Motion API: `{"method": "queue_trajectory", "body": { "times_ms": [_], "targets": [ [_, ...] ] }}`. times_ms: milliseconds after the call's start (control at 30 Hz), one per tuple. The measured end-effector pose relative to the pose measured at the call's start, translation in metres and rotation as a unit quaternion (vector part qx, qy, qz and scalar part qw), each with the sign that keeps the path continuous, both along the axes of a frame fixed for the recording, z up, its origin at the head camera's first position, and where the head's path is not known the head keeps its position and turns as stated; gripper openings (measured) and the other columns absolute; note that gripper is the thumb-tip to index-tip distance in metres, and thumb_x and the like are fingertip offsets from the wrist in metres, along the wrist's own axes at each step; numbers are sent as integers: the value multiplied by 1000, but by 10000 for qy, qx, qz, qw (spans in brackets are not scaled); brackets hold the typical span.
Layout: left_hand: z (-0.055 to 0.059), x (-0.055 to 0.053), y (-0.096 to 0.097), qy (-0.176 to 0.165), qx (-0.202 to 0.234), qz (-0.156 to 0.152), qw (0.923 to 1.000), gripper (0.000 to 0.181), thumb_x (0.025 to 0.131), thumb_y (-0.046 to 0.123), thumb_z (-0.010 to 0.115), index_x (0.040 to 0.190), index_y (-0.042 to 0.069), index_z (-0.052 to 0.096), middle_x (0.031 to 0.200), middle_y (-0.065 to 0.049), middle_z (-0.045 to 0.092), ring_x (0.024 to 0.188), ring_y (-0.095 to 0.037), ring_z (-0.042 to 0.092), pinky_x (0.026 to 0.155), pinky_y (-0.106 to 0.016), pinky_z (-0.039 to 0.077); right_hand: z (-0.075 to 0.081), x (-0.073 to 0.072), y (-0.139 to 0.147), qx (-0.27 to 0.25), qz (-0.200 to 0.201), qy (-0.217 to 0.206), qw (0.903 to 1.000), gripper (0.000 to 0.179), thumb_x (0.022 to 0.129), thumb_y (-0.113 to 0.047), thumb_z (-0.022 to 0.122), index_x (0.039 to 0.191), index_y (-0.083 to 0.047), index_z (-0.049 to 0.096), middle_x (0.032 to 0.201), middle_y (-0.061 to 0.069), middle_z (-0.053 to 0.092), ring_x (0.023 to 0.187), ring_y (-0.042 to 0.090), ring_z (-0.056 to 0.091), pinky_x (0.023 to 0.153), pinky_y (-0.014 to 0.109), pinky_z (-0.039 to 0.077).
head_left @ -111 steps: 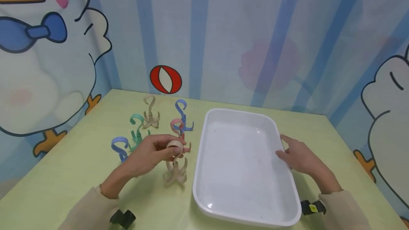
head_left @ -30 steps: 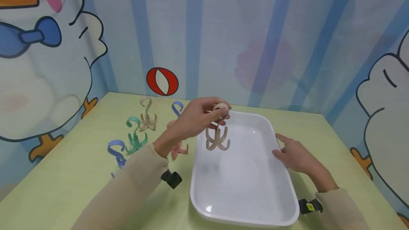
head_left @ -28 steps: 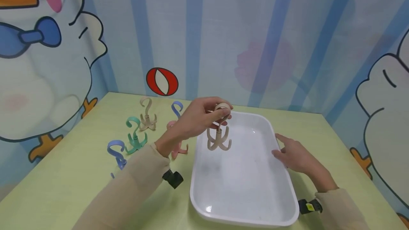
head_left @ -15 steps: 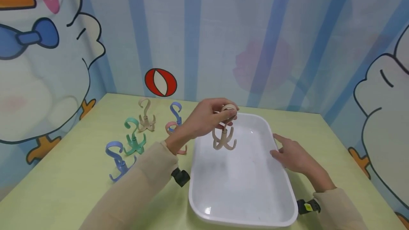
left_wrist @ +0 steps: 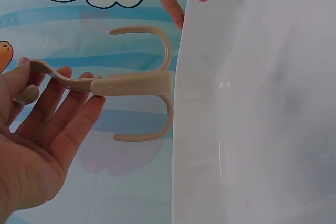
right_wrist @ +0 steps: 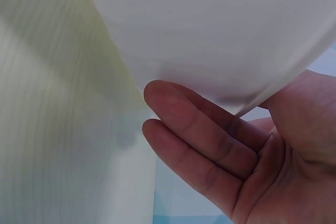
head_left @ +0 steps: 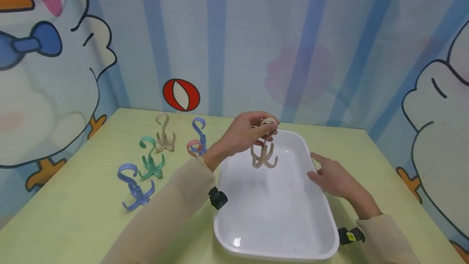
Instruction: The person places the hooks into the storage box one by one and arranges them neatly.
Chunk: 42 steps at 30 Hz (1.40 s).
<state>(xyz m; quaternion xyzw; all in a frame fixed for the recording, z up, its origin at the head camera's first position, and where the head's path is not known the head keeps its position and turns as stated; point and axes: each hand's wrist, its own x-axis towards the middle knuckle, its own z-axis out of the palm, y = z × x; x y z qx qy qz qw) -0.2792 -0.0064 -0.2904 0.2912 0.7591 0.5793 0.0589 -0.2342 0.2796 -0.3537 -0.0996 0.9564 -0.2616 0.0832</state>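
My left hand pinches the curled top of a beige four-prong swivel hook, which hangs prongs-down above the white tray. From the left wrist view, the thumb and fingers hold the curved strip of the beige hook, its prongs pointing away from the palm. On the tray's right side my right hand grips the rim, thumb over the edge and fingers along the outer wall. Those fingers lie under the rim of the tray in the right wrist view.
Left of the tray stand a blue hook, a green hook, another beige hook and a second blue hook. A pink hook is mostly behind the left sleeve. A patterned curtain rises behind the yellow-green table.
My left hand lifted the beige hook off the table and carried it right, over the tray. In the last second it drifted slightly further right. The right hand stays at the rim.
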Motion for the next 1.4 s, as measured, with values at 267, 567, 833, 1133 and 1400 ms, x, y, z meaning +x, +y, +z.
{"method": "queue_trajectory", "body": {
  "times_ms": [267,567,833,1133,1400],
  "targets": [
    [-4,-8,8,-91,-68,37,9999,23,108,25,62,125,13,72,103,-11,70,100,-26,73,85,-35,66,1,-1,0,-13,6,-11,10000,71,106,-15,61,162,11,24,126,35,68,94,34,78,70,42,66],
    [-12,-17,15,-204,-72,-12,9998,24,108,26,62,126,13,71,110,-16,71,100,-26,72,86,-35,65,1,-1,1,-13,27,-34,10000,72,107,-16,60,162,11,23,118,29,73,91,28,78,67,38,63],
    [-17,-25,21,-217,-167,47,9996,24,108,27,63,127,15,72,104,-9,70,97,-19,71,85,-34,65,0,-2,3,-8,64,-42,10000,72,107,-16,59,161,13,22,109,25,75,87,26,77,65,35,59],
    [-21,-33,27,-310,-246,32,9992,24,108,28,62,126,15,72,108,-11,72,98,-19,71,92,-44,64,0,-2,4,3,41,-70,10000,71,107,-15,58,161,13,22,91,13,76,80,20,74,62,34,54],
    [-23,-41,33,-339,-206,-72,9992,23,108,30,62,124,15,72,107,-13,71,107,-31,72,89,-37,64,1,-1,3,46,-5,-66,10000,71,107,-17,57,163,11,22,75,9,68,75,18,71,62,33,52]
  ]
}}
